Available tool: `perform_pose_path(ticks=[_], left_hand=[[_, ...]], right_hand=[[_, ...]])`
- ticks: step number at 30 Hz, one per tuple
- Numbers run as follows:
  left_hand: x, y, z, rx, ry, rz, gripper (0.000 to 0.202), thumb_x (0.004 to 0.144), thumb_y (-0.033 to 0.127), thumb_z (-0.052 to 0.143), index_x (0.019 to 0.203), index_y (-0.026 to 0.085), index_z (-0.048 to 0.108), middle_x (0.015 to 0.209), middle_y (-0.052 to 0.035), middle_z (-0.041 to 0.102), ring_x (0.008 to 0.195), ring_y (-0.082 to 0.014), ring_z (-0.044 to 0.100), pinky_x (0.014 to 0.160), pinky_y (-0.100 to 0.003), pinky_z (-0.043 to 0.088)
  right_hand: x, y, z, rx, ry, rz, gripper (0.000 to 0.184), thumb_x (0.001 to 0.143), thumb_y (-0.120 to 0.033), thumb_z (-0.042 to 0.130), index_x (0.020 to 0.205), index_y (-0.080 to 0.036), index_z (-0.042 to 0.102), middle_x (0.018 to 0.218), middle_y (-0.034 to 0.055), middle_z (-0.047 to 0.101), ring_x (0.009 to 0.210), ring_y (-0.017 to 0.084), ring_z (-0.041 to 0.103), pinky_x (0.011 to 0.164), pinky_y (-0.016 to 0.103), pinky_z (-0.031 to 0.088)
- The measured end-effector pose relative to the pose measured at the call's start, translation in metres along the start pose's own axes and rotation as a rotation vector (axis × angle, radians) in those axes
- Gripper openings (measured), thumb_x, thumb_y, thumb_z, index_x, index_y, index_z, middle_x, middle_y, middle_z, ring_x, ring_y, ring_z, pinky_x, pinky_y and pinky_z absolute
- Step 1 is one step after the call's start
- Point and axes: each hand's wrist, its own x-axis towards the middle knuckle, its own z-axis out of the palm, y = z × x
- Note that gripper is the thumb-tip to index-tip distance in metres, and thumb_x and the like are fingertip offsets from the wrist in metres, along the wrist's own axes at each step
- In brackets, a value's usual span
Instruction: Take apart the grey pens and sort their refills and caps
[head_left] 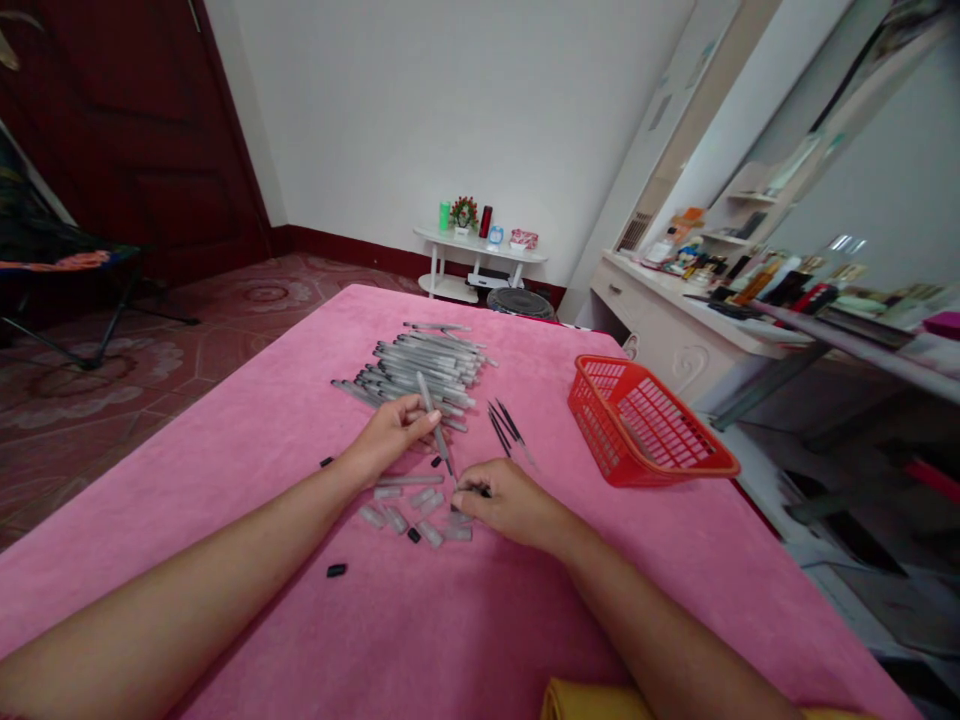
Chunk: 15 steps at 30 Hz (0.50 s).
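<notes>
My left hand (390, 438) is closed round a grey pen (433, 420), held slanted with its tip pointing down toward my right hand. My right hand (504, 500) rests on the pink cloth with its fingers pinched on a small black piece (480, 491) near the pen's tip. A heap of grey pens (420, 370) lies just beyond my left hand. Several clear pen caps (416, 510) and small black bits (337, 570) are scattered below my hands. Thin black refills (504, 427) lie to the right of the heap.
A red plastic basket (645, 420), tilted, stands on the pink-covered table (262, 450) at the right. A dressing table with bottles (720, 300) stands to the right, a small white side table (480, 262) by the far wall, a folding chair (67, 280) at the left.
</notes>
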Motion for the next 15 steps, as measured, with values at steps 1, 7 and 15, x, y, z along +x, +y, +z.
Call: perform_pose_path(ticks=[1, 7, 15], left_hand=[[0.0, 0.001, -0.001, -0.012, 0.009, -0.022, 0.035, 0.071, 0.043, 0.066, 0.087, 0.014, 0.054, 0.069, -0.0011, 0.064, 0.06, -0.0124, 0.061, 0.057, -0.022, 0.049], [0.004, -0.003, -0.009, -0.127, 0.065, -0.046, 0.033, 0.072, 0.04, 0.067, 0.086, 0.014, 0.055, 0.074, -0.0037, 0.067, 0.064, -0.014, 0.065, 0.058, -0.023, 0.053], [0.006, -0.002, -0.011, -0.267, 0.239, 0.011, 0.031, 0.069, 0.036, 0.07, 0.081, 0.012, 0.055, 0.072, -0.0039, 0.068, 0.058, -0.0106, 0.064, 0.054, -0.018, 0.053]], right_hand=[[-0.002, -0.001, -0.004, -0.015, -0.028, 0.001, 0.022, 0.076, -0.024, 0.051, 0.057, -0.013, 0.053, 0.053, -0.0054, 0.037, 0.053, 0.007, 0.036, 0.049, 0.018, 0.024], [-0.013, -0.003, -0.039, -0.108, -0.118, -0.04, 0.019, 0.075, -0.022, 0.05, 0.062, -0.012, 0.058, 0.055, -0.005, 0.042, 0.054, 0.007, 0.039, 0.05, 0.018, 0.026], [-0.03, 0.0, -0.082, -0.16, -0.057, 0.072, 0.022, 0.076, -0.025, 0.047, 0.066, -0.012, 0.061, 0.058, -0.0026, 0.05, 0.054, 0.008, 0.041, 0.051, 0.019, 0.029]])
